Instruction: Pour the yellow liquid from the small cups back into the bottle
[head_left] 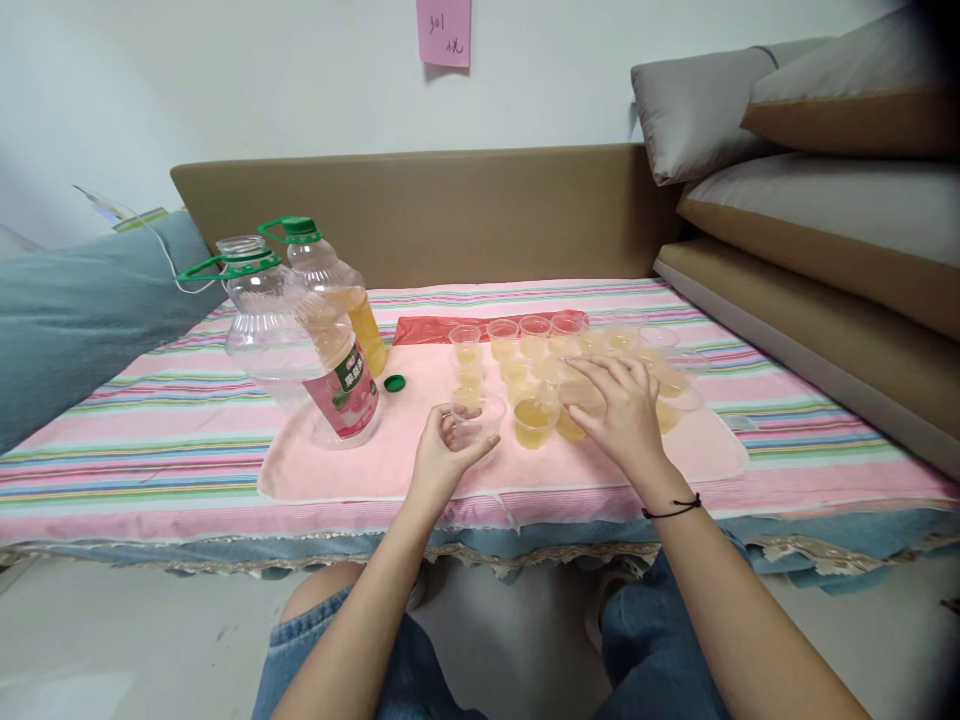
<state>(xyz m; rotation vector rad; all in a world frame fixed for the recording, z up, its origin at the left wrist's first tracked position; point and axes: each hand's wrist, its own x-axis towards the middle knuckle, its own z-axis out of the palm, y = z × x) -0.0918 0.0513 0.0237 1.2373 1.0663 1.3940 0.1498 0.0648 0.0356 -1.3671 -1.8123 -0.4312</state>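
My left hand [444, 446] curls around an empty clear plastic cup [486, 416] near the front of the pink mat. In my right hand [621, 408] is another clear cup [571, 386], tipped to the left with yellow liquid at its mouth. That mouth is over a standing cup [532, 424], which holds yellow drink. Behind and beside my right hand, several clear cups [535, 340] with yellow drink stand close together in rows. Part of the rows is hidden by my right hand.
An uncapped clear jug [341, 385] with a pink label stands left, before a capped jug [367, 325] of yellow drink. A green cap [394, 383] lies on the pink mat [315, 475]. Red plastic [424, 330] lies behind the cups; cushions [825, 210] are stacked right.
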